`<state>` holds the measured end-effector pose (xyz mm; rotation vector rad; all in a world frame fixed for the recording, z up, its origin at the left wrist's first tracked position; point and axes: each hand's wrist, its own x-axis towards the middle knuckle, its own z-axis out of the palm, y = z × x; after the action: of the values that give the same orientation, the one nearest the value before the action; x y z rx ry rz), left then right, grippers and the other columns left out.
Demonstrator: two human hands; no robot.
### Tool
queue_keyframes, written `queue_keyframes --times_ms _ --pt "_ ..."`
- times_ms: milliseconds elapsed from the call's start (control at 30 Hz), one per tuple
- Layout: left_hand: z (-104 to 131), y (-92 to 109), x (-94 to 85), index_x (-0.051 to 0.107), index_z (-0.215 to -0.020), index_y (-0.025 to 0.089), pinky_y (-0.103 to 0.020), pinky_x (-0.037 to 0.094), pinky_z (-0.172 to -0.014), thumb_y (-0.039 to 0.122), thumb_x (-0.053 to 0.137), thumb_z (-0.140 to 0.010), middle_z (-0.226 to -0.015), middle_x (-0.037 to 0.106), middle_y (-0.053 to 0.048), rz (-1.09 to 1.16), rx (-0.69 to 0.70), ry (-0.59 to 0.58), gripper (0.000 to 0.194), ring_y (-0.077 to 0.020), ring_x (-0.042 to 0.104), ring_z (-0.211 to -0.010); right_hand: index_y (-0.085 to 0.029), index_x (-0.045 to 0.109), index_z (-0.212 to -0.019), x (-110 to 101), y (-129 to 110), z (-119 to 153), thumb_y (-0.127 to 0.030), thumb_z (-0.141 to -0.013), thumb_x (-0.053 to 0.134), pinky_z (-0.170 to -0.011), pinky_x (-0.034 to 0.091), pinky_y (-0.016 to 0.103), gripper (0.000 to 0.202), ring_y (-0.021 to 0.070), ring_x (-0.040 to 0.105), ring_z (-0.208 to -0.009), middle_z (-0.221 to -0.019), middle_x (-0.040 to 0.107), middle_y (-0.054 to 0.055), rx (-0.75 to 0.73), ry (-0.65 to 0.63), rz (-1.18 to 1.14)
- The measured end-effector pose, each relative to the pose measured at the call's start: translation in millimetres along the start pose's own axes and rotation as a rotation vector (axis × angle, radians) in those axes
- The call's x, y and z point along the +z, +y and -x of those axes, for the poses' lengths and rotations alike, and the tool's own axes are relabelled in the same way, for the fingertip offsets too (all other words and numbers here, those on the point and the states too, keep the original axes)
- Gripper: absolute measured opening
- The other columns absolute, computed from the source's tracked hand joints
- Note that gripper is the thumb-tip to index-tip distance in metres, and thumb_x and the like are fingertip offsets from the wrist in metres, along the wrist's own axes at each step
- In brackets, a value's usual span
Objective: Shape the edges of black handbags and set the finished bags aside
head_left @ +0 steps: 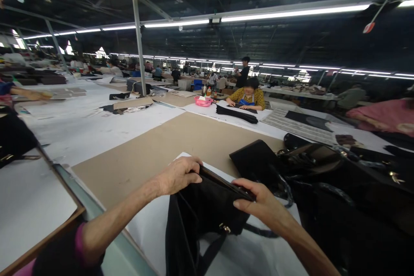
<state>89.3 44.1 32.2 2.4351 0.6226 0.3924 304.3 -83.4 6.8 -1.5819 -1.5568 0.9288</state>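
Observation:
A black handbag (216, 200) is held up by its top edge in front of me, over white sheets on the table. My left hand (183, 174) pinches the left end of that edge, thumb on the near side. At the right end, my right hand (255, 200) grips the same edge between thumb and fingers. The bag's mouth shows as a narrow dark slit between the hands. Low on its front sits a small gold-coloured metal fitting (224, 227). Black straps hang below it, and the inside is hidden.
More black bags (323, 189) with plastic-wrapped handles are piled to my right. Brown board (155, 146) covers the table beyond my hands. A co-worker in a yellow patterned top (258, 97) sits across, near a pink basket (203, 101) and a stack of black strips (236, 114).

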Motion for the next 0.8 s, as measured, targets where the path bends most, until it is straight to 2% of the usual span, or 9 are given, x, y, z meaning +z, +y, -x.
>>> queue_keyframes --times_ms 67,133,267,333,433,633,800 --pt "3 1 3.8 0.047 -0.057 0.016 -0.02 0.038 -0.066 0.023 0.051 -0.074 -0.09 0.057 0.002 0.066 -0.048 0.028 0.019 -0.0116 0.052 -0.076 -0.019 0.059 -0.104 -7 3 -4 -0.024 -0.07 0.057 -0.07 0.044 0.027 0.035 0.0181 0.057 -0.081 -0.088 0.063 0.001 -0.024 -0.061 -0.047" --pt "4 1 9.6 0.046 -0.057 0.016 -0.02 0.038 -0.065 0.024 0.052 -0.072 -0.085 0.057 0.002 0.094 -0.098 0.05 0.018 -0.0117 0.051 -0.073 -0.018 0.059 -0.105 -10 9 -7 -0.024 -0.071 0.057 -0.072 0.044 0.028 0.035 0.0183 0.057 -0.083 -0.091 0.063 0.002 -0.052 -0.059 -0.057" --pt "0 -1 20.0 0.044 -0.058 0.016 -0.022 0.037 -0.068 0.025 0.053 -0.069 -0.08 0.057 0.003 0.142 -0.152 0.124 0.016 -0.0122 0.05 -0.072 -0.019 0.062 -0.097 -5 23 -6 -0.024 -0.071 0.057 -0.083 0.04 0.029 0.026 0.0196 0.052 -0.097 -0.109 0.057 0.004 -0.142 0.182 0.009" --pt "0 0 22.4 0.043 -0.058 0.016 -0.023 0.037 -0.069 0.025 0.051 -0.071 -0.08 0.058 0.003 0.173 -0.158 0.148 0.018 -0.012 0.049 -0.072 -0.019 0.063 -0.091 -1 26 -2 -0.023 -0.072 0.057 -0.083 0.039 0.029 0.02 0.0186 0.052 -0.096 -0.104 0.057 0.003 -0.168 0.291 0.043" --pt "2 4 23.0 0.04 -0.059 0.017 -0.023 0.036 -0.066 0.027 0.046 -0.075 -0.077 0.057 0.003 0.179 -0.172 0.153 0.02 -0.0112 0.048 -0.068 -0.019 0.063 -0.081 5 23 4 -0.024 -0.074 0.055 -0.077 0.039 0.027 0.011 0.0167 0.053 -0.087 -0.09 0.057 0.002 -0.189 0.357 0.096" --pt "4 7 22.6 0.041 -0.057 0.017 -0.023 0.036 -0.064 0.024 0.047 -0.073 -0.072 0.055 0.003 0.07 -0.171 0.222 0.019 -0.0115 0.047 -0.067 -0.02 0.061 -0.075 10 14 6 -0.028 -0.079 0.052 -0.067 0.038 0.024 0.013 0.0136 0.051 -0.074 -0.079 0.053 -0.001 -0.193 0.406 0.23" --pt "0 8 21.5 0.044 -0.057 0.017 -0.022 0.033 -0.059 0.024 0.049 -0.071 -0.064 0.052 0.004 0.03 -0.239 0.209 0.016 -0.0108 0.045 -0.061 -0.019 0.061 -0.075 9 16 4 -0.028 -0.082 0.049 -0.065 0.037 0.024 0.016 0.0131 0.051 -0.071 -0.075 0.052 -0.001 -0.208 0.409 0.293"
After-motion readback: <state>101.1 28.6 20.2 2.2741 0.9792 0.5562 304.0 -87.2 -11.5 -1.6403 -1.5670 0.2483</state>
